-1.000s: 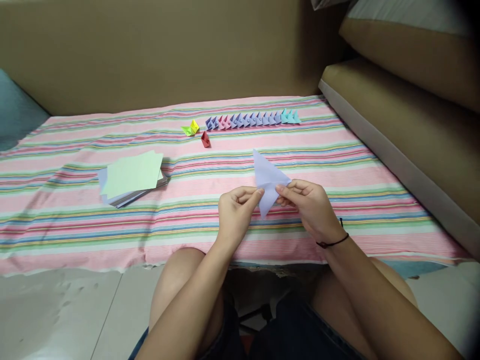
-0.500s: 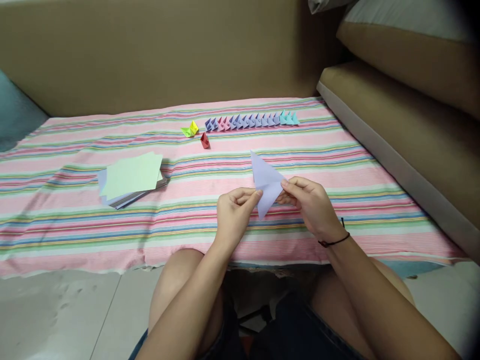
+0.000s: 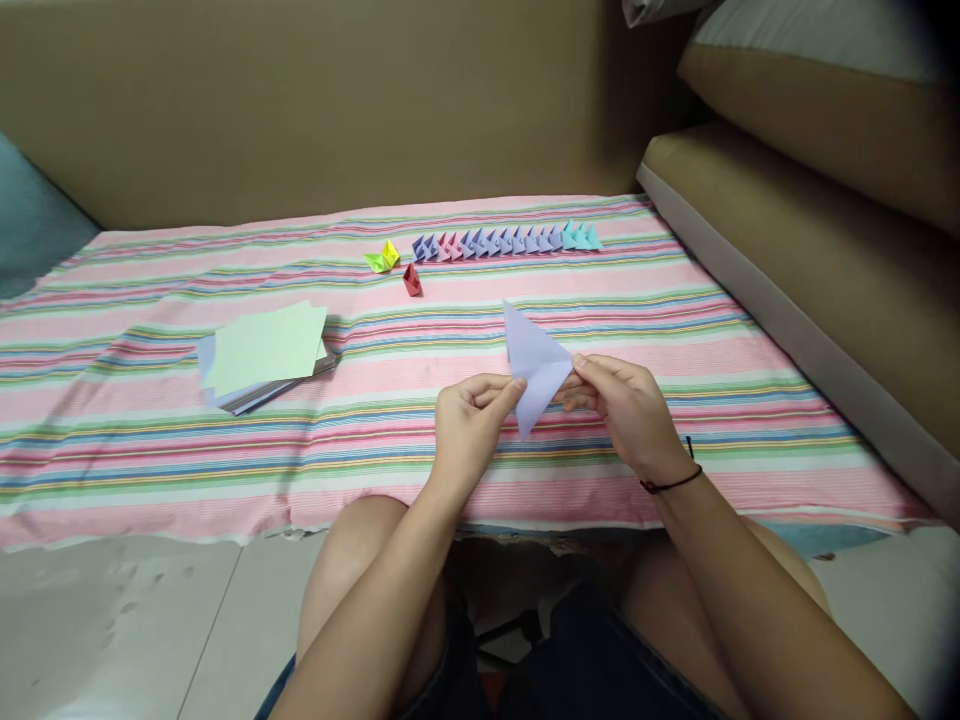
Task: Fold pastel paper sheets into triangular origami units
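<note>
A lilac sheet of paper (image 3: pixel 534 360), folded into a triangle with a crease across its middle, is held up over the striped cloth. My left hand (image 3: pixel 478 412) pinches its left long edge between thumb and fingers. At the right-hand corner, my right hand (image 3: pixel 619 405) grips the paper's tip with the thumb on top; its other fingers are partly hidden beneath. Beyond the hands stands a row of small folded paper pieces (image 3: pixel 506 242) in purple, pink and turquoise. A red folded piece (image 3: pixel 412 280) and a yellow-green one (image 3: pixel 383 257) lie by the row's left end.
To the left lies a stack of paper sheets (image 3: pixel 266 350), pale green on top. The striped cloth (image 3: pixel 375 460) covers the seat, with a brown backrest (image 3: pixel 337 110) behind it. Brown cushions (image 3: pixel 795 260) rise on the right, and a blue-grey cushion (image 3: pixel 34 225) is at far left.
My right thumb has slid slightly to the right, out to the tip of the lilac paper. The left hand keeps its pinch, and the view has shifted a little.
</note>
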Tool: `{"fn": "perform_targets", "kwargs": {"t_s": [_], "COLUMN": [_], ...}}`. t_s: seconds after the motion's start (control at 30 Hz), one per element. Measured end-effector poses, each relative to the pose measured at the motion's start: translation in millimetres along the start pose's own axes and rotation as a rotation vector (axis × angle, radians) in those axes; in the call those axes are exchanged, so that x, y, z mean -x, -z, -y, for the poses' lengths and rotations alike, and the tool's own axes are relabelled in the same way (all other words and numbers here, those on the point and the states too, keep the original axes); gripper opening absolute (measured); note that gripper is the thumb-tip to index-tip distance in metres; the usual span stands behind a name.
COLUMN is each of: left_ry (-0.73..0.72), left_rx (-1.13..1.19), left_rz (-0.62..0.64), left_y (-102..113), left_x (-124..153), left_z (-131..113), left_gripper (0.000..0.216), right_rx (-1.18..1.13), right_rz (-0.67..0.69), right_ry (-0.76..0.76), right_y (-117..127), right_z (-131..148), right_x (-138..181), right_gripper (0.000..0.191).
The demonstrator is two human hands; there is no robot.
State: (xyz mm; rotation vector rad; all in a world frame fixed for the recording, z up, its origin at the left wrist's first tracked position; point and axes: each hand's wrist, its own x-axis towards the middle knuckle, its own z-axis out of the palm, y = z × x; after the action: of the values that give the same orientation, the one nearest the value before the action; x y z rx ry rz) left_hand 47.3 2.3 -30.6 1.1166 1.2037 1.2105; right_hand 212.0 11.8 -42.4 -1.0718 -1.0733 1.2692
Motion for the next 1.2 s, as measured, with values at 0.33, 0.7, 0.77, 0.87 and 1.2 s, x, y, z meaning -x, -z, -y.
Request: {"fn": "perform_targets", "kwargs": {"t_s": [0.33, 0.7, 0.77, 0.87, 1.2], "left_ry": [0.001, 0.016, -0.01, -0.027, -0.117], "left_rx": [-0.01, 0.037, 0.061, 0.072, -0.192], "left_rz": [0.001, -0.011, -0.019, -0.024, -0.147], "left_y": [1, -1, -1, -2, 5], "left_x": [-1, -1, -1, 0, 3], "left_z": [0, 0, 2, 3, -7], "left_gripper": [0.019, 0.019, 0.019, 0.018, 0.036], "right_rx": [0.071, -0.061, -0.135, -0.184, 0.2], "right_rz": [-0.026, -0.026, 0.002, -0.037, -0.239], "right_ry": [0.067, 0.038, -0.006, 0.001, 0.26], "right_y": [4, -2, -7, -15, -9], "right_z": [1, -2, -1, -1, -2], "right_x": [0, 2, 4, 7, 8], "right_gripper": [0.011, 0.011, 0.012, 0.009, 0.016]}}
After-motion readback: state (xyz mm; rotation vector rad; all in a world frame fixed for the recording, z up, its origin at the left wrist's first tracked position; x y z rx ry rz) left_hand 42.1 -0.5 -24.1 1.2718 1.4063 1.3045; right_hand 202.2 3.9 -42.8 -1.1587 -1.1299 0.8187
